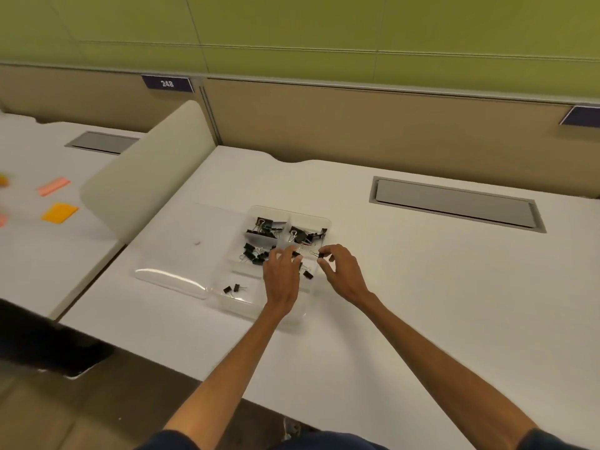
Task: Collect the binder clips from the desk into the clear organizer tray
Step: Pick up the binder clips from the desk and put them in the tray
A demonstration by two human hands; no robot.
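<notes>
A clear organizer tray (pixel 181 274) with several compartments lies on the white desk. Black binder clips fill its far compartments (pixel 266 226), (pixel 303 236), and two small clips (pixel 231 289) lie in a near one. My right hand (pixel 341 274) hovers at the tray's right edge and pinches a small black binder clip (pixel 320 254) between thumb and fingers. My left hand (pixel 281 277) reaches over the tray's middle with fingers bent down among the clips; whether it holds one is hidden. Another clip (pixel 307 275) lies between my hands.
A grey cable hatch (pixel 454 204) is set into the desk at the back right. A rounded white divider (pixel 152 177) stands to the left, with orange sticky notes (pixel 60 212) on the neighbouring desk beyond it. A beige partition runs along the back.
</notes>
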